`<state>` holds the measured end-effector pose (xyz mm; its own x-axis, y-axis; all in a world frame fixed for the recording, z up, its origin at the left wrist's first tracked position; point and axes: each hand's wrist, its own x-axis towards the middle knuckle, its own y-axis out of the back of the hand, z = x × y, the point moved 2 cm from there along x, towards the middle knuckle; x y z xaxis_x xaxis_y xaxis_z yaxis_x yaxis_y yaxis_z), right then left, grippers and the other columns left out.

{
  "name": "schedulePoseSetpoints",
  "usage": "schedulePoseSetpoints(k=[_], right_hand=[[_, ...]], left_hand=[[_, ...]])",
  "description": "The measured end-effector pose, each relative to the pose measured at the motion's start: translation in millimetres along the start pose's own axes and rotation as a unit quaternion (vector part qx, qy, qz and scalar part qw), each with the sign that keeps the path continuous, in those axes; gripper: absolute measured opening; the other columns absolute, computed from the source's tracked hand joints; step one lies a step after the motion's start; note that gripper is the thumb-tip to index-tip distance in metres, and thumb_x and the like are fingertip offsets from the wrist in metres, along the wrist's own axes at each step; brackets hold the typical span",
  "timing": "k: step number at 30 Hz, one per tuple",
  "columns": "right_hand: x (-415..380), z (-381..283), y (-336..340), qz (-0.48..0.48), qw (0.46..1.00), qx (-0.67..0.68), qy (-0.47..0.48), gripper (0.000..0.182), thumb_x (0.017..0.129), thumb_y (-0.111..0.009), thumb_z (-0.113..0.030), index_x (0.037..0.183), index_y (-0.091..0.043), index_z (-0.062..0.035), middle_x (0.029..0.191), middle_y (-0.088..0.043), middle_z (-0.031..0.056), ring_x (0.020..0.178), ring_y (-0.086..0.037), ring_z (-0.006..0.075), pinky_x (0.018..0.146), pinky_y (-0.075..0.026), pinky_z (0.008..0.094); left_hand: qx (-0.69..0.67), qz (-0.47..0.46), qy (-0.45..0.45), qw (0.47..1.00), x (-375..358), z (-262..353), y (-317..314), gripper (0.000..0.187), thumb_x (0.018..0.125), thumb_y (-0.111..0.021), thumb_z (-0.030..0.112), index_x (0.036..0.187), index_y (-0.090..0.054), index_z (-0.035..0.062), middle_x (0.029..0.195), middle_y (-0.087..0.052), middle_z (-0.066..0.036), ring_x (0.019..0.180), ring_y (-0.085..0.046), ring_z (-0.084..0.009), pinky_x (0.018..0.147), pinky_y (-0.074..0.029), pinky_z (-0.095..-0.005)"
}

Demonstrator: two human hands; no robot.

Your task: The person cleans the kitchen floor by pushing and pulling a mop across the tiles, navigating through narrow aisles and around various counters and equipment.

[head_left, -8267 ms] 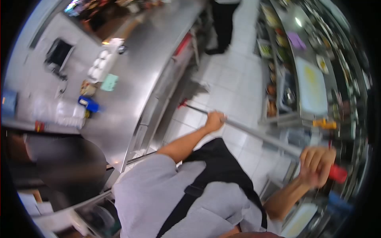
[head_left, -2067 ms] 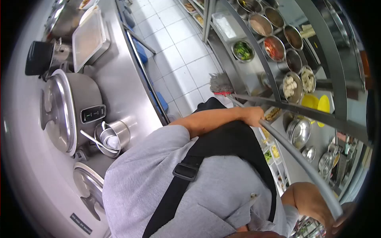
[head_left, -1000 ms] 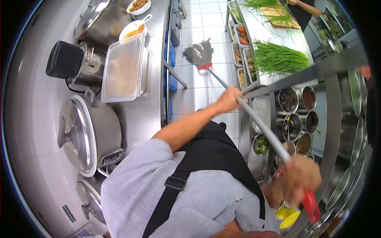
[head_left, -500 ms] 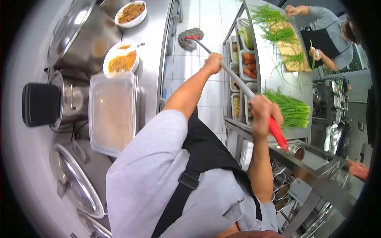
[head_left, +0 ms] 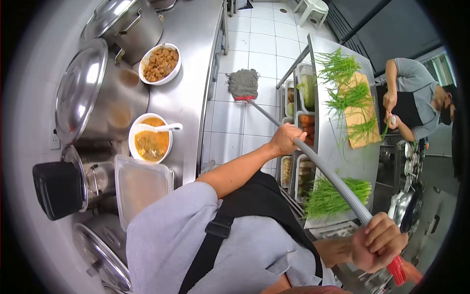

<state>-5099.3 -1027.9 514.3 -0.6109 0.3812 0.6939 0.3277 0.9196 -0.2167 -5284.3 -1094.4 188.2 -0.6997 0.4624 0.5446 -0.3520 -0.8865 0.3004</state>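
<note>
A mop with a grey string head [head_left: 243,84] lies against the white tiled floor [head_left: 264,63]. Its grey handle [head_left: 333,179] runs diagonally toward the lower right and ends in a red grip [head_left: 397,270]. My left hand [head_left: 288,139] is wrapped round the middle of the handle, beside the produce shelf. Near the top end, just above the red grip, my right hand [head_left: 380,242] is closed round the same handle.
On the left steel counter [head_left: 188,88] stand large pots [head_left: 117,98], a bowl of meat [head_left: 159,64] and a soup bowl [head_left: 151,139]. The right table bears green stalks [head_left: 338,196]; a co-worker [head_left: 416,88] handles stalks there. A white stool [head_left: 312,10] stands beyond.
The mop head has shifted lower in view and turned. My left hand has moved right and down, my right hand down and right. The co-worker's hands have come closer together.
</note>
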Motion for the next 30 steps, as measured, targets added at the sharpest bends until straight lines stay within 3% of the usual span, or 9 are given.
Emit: schedulePoseSetpoints(k=[6, 8, 10, 11, 13, 19, 24, 27, 30], right_hand=[[48.6, 140.9, 23.3, 0.032, 0.998, 0.058, 0.007, 0.045, 0.088, -0.055, -0.012, 0.053, -0.028, -0.0115, 0.048, -0.039, 0.0000, 0.039, -0.032, 0.0104, 0.042, -0.024, 0.0267], [54.1, 236.4, 36.6, 0.044, 0.998, 0.019, 0.034, 0.036, 0.084, -0.059, -0.014, 0.054, -0.041, -0.0056, 0.051, -0.041, 0.0046, 0.045, -0.036, 0.0145, 0.045, -0.024, 0.0302], [61.6, 323.9, 29.8, 0.082, 0.989, -0.099, -0.068, 0.021, 0.087, -0.059, -0.013, 0.069, -0.056, -0.0017, 0.056, -0.050, 0.0021, 0.049, -0.043, 0.0116, 0.046, -0.032, 0.0295], [65.5, 367.6, 26.4, 0.092, 0.976, -0.154, -0.121, 0.017, 0.089, -0.059, -0.012, 0.077, -0.064, 0.0002, 0.059, -0.054, 0.0009, 0.051, -0.047, 0.0101, 0.047, -0.036, 0.0291], [90.7, 418.1, 26.1, 0.022, 0.979, -0.164, -0.117, 0.018, 0.092, -0.058, -0.010, 0.078, -0.062, -0.0005, 0.061, -0.054, 0.0016, 0.054, -0.047, 0.0097, 0.050, -0.036, 0.0279], [151.1, 401.9, 69.5, 0.058, 0.966, -0.148, -0.203, 0.013, 0.089, -0.061, -0.007, 0.082, -0.066, 0.0031, 0.071, -0.062, 0.0044, 0.058, -0.050, 0.0100, 0.053, -0.038, 0.0273], [222.0, 362.9, 74.7, 0.052, 0.993, 0.001, -0.110, 0.031, 0.093, -0.052, -0.017, 0.066, -0.045, -0.0031, 0.059, -0.048, 0.0042, 0.054, -0.044, 0.0163, 0.055, -0.038, 0.0299], [244.2, 417.3, 38.8, 0.020, 0.995, -0.039, -0.091, 0.034, 0.092, -0.053, -0.017, 0.066, -0.034, -0.0100, 0.055, -0.039, 0.0014, 0.052, -0.038, 0.0145, 0.057, -0.035, 0.0311], [283.5, 520.0, 24.1, -0.037, 0.985, -0.108, -0.128, 0.027, 0.093, -0.052, -0.012, 0.069, -0.043, -0.0029, 0.060, -0.046, 0.0070, 0.054, -0.043, 0.0175, 0.058, -0.040, 0.0321]], left_hand=[[0.037, -0.033, -0.033, 0.998, 104.4, -129.9, -2.7, 0.033, 0.086, -0.063, 0.015, 0.059, -0.048, 0.0057, 0.058, -0.049, -0.014, 0.059, -0.051, -0.0372, 0.061, -0.042, -0.0467], [0.113, -0.007, 0.012, 0.993, 143.4, -217.5, 6.6, 0.027, 0.084, -0.066, 0.014, 0.062, -0.052, 0.0044, 0.067, -0.056, -0.017, 0.070, -0.054, -0.0395, 0.067, -0.043, -0.0484], [0.235, -0.065, 0.227, 0.943, 179.5, -314.0, 15.0, 0.021, 0.080, -0.071, 0.015, 0.100, -0.066, 0.0102, 0.111, -0.062, -0.014, 0.110, -0.055, -0.0357, 0.087, -0.048, -0.0516], [0.282, -0.124, 0.348, 0.886, 213.0, -272.0, 35.8, 0.048, 0.078, -0.075, 0.017, 0.123, -0.058, 0.0153, 0.132, -0.051, -0.010, 0.127, -0.043, -0.0341, 0.098, -0.042, -0.0585], [0.317, -0.254, 0.350, 0.844, 257.4, -282.6, 46.1, 0.062, 0.076, -0.079, 0.020, 0.132, -0.051, 0.0197, 0.138, -0.044, -0.008, 0.134, -0.035, -0.0331, 0.103, -0.037, -0.0624], [0.301, -0.235, 0.246, 0.891, 304.8, -315.4, 21.2, 0.040, 0.076, -0.079, 0.033, 0.107, -0.061, 0.0144, 0.136, -0.048, -0.015, 0.128, -0.042, -0.0387, 0.099, -0.044, -0.0574], [0.108, -0.204, 0.077, 0.970, 335.4, -303.4, -8.8, 0.039, 0.085, -0.069, 0.028, 0.056, -0.053, 0.0075, 0.059, -0.055, -0.015, 0.073, -0.056, -0.0372, 0.068, -0.045, -0.0477], [0.166, -0.277, 0.100, 0.941, 352.6, -382.6, 7.4, 0.010, 0.080, -0.068, 0.021, 0.075, -0.070, 0.0118, 0.088, -0.066, -0.015, 0.089, -0.060, -0.0382, 0.072, -0.051, -0.0519], [0.224, -0.201, 0.191, 0.934, 421.9, -480.8, 47.9, 0.014, 0.081, -0.066, 0.028, 0.078, -0.070, 0.0142, 0.093, -0.066, -0.012, 0.096, -0.059, -0.0378, 0.068, -0.046, -0.0609]])
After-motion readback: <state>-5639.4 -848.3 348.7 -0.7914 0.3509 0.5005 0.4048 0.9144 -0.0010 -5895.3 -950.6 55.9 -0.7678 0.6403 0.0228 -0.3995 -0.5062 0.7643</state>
